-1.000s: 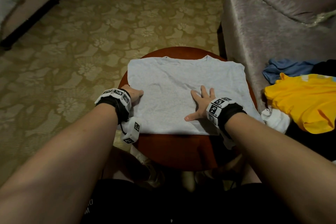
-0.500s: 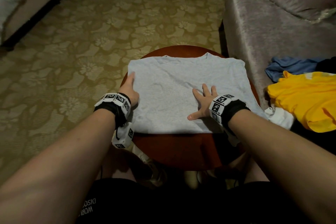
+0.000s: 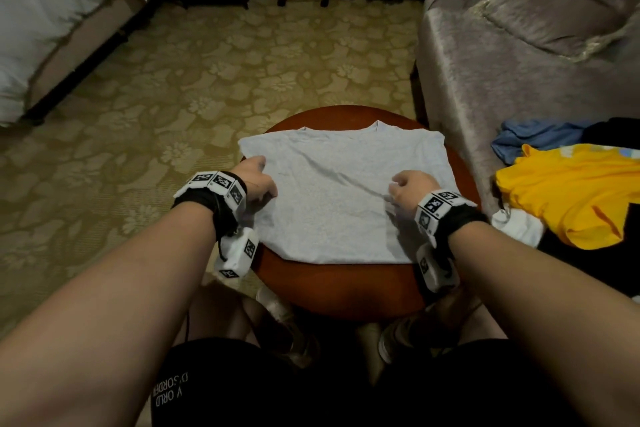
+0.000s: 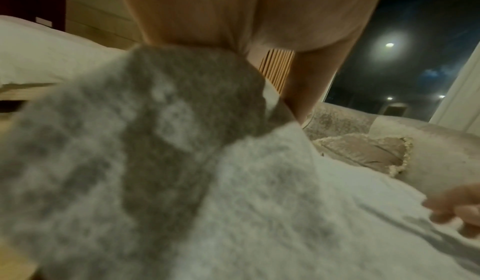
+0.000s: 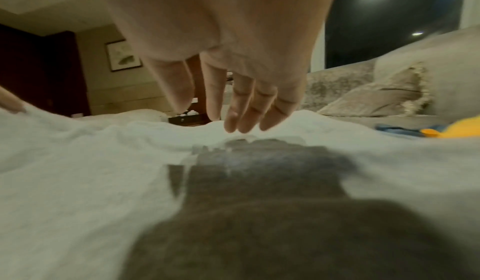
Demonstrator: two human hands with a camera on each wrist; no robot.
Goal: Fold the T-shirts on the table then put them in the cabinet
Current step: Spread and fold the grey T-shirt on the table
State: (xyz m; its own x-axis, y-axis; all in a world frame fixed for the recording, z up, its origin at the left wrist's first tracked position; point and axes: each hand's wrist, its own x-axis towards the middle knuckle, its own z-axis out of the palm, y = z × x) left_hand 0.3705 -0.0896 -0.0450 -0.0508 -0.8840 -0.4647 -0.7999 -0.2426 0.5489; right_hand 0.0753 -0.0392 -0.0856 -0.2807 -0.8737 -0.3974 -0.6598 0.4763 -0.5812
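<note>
A light grey T-shirt [image 3: 332, 198] lies flat on the round red-brown table [image 3: 346, 291], collar away from me. My left hand [image 3: 256, 177] is at the shirt's left edge. In the left wrist view the cloth [image 4: 259, 202] bunches up into its palm [image 4: 207, 17], so it grips that edge. My right hand [image 3: 408, 185] sits over the shirt's right half with loosely bent fingers. In the right wrist view its fingertips [image 5: 233, 124] just touch the cloth [image 5: 78, 171] and hold nothing. A crease runs from it toward the middle of the shirt.
On my right, on a dark surface beside the table, lie a yellow T-shirt [image 3: 571, 191], a blue garment [image 3: 533, 139] and a white one [image 3: 516, 222]. A grey sofa [image 3: 519, 62] stands behind them. A bed [image 3: 52, 28] is far left across patterned carpet [image 3: 207, 80].
My right hand was pressed flat on the shirt; its palm is now raised and its fingers bent. My left hand slid forward along the left edge and took hold of the cloth.
</note>
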